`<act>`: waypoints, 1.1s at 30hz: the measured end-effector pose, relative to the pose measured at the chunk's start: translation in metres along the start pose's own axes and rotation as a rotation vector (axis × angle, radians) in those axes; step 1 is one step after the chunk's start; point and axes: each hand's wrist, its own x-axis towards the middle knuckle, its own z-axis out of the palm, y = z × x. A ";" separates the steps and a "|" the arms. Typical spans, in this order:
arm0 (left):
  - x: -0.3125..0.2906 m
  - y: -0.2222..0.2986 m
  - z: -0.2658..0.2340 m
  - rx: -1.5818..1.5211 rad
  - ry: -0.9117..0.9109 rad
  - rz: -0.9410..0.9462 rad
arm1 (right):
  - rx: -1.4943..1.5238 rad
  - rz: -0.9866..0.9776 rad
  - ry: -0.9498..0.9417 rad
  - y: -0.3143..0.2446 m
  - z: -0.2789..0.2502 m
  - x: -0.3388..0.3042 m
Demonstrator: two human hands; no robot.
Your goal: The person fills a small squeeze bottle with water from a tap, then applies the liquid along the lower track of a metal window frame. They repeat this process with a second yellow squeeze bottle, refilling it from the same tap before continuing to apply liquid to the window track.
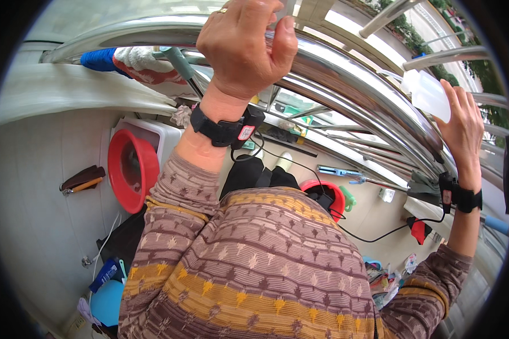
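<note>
My left hand [244, 48] is raised at the top, in front of a thick shiny metal rail [333, 59]. Its fingers curl into a closed grip, and what they hold, if anything, is hidden. At the right, my right hand [464, 121] grips a translucent white plastic container [428, 95] from its right side, beyond the rail near the outer bars. Each wrist wears a black strap with a small device, and a thin black cable runs between them.
Cloths [147, 61] hang over the rail at left. A red basin [131, 169] leans against a white appliance. A red bucket [328, 198], a green-handled item [348, 199] and a blue-headed mop [336, 171] are on the floor below. Outer metal bars [447, 56] stand at upper right.
</note>
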 end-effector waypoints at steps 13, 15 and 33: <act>-0.013 -0.010 -0.001 0.042 -0.083 -0.096 | -0.013 -0.024 0.172 -0.001 0.013 -0.007; -0.012 -0.012 0.001 0.074 -0.061 -0.029 | 0.030 0.010 0.129 0.002 0.014 -0.009; -0.006 -0.005 0.000 0.091 -0.132 -0.109 | 0.069 0.020 0.210 -0.017 -0.013 -0.006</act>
